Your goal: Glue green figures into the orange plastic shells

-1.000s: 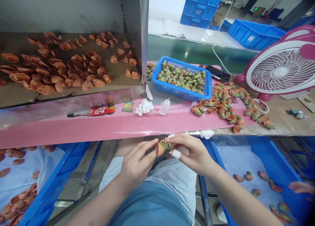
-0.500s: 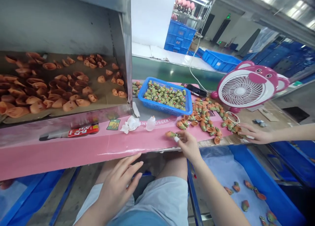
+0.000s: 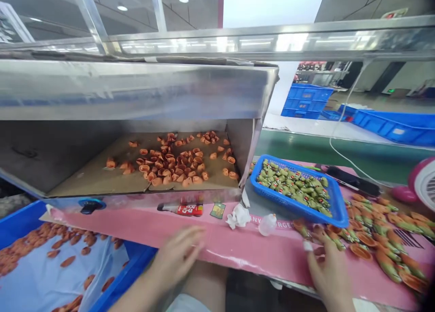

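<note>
My right hand point(image 3: 328, 266) lies on the pink table top point(image 3: 238, 253) just in front of the blue basket point(image 3: 338, 216). Its fingers are spread and touch the near end of a pile of orange-and-green toy pieces point(image 3: 374, 244). The thumb wears white tape. I see nothing gripped in this hand. My left hand point(image 3: 176, 257) hovers at the table's front edge, blurred, with its fingers stretched out and nothing in them. The basket is filled with green pieces point(image 3: 295, 185).
A metal box point(image 3: 136, 94) holds orange shells point(image 3: 170, 162) on cardboard. On the table lie a small white bottle point(image 3: 267, 224), a crumpled tissue point(image 3: 238, 216), a red-labelled tool point(image 3: 188, 209) and a black device point(image 3: 353, 180). A blue bin point(image 3: 20, 216) holds shells at lower left; a pink fan point(image 3: 424, 185) stands right.
The view has swung up and left. My right hand moved from the table edge onto the pile by the basket. My left hand rose towards the table edge. The other person's hand left view.
</note>
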A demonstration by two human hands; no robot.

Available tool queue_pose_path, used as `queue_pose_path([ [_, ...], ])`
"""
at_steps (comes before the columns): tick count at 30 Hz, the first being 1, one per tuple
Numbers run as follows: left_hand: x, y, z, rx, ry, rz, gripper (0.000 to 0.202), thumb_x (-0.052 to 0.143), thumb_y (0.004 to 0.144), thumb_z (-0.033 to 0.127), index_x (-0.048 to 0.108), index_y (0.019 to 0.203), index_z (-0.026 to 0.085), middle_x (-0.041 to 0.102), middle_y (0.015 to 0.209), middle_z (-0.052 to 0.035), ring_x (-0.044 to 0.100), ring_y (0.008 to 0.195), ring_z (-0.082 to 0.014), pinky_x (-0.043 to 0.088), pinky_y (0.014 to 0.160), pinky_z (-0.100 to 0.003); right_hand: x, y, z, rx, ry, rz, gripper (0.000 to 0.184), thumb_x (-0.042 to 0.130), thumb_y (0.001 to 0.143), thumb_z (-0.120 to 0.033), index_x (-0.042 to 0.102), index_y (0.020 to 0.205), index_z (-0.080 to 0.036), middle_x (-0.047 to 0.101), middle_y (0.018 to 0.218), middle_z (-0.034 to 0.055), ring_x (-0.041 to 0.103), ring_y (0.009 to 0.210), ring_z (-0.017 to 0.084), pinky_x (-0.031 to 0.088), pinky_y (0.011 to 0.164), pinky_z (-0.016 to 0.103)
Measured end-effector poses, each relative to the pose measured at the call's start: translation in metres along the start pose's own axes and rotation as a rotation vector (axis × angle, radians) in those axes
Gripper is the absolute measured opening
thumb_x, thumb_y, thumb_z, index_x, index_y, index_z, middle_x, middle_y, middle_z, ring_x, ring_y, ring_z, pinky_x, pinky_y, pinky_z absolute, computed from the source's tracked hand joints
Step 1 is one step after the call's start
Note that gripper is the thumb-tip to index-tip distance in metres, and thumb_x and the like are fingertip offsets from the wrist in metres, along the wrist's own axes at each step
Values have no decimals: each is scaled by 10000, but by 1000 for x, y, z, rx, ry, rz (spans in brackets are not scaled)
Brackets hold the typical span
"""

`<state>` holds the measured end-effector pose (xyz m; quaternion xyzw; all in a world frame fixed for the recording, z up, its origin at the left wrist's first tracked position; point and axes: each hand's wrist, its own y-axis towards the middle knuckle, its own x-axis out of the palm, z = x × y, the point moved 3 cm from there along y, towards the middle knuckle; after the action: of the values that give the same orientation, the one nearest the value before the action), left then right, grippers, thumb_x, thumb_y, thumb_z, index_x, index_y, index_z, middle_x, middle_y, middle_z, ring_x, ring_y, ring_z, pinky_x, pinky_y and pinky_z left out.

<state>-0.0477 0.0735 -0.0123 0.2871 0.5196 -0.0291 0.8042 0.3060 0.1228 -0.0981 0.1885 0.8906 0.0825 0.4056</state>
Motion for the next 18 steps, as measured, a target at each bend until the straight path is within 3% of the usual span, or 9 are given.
queue_pose_path([
  [3, -27, 48, -45, -198, 131, 110, 238, 406, 826, 275, 575, 973, 196, 636, 1017, -56, 553, 974, -180, 443, 842, -295, 18, -10, -24, -55, 209, -49, 540, 483, 713, -420, 361, 1178, -176, 463, 1124, 120, 509, 861, 227, 457, 672, 344],
  [6, -36, 114, -76, -251, 188, 126, 265, 375, 843, 265, 550, 1014, 166, 602, 1063, -77, 519, 1013, -192, 414, 868, -316, 41, -11, -45, -111, 205, -83, 621, 501, 711, -400, 279, 1248, -180, 385, 1229, 122, 425, 1050, 272, 407, 817, 419],
  [11, -7, 202, -101, -281, 254, 5, 241, 482, 813, 271, 543, 1014, 153, 557, 1083, -78, 520, 986, -210, 409, 846, -418, 66, -5, -50, -169, 194, -82, 536, 469, 751, -364, 316, 1223, -162, 417, 1218, 120, 385, 1116, 276, 323, 920, 468],
  [18, 35, 264, -114, -411, 289, -103, 271, 489, 815, 278, 512, 1051, 146, 535, 1082, -78, 537, 933, -200, 450, 782, -409, 72, -6, -52, -191, 156, -84, 445, 516, 730, -277, 407, 1154, -197, 505, 1132, 92, 463, 1042, 264, 394, 872, 438],
])
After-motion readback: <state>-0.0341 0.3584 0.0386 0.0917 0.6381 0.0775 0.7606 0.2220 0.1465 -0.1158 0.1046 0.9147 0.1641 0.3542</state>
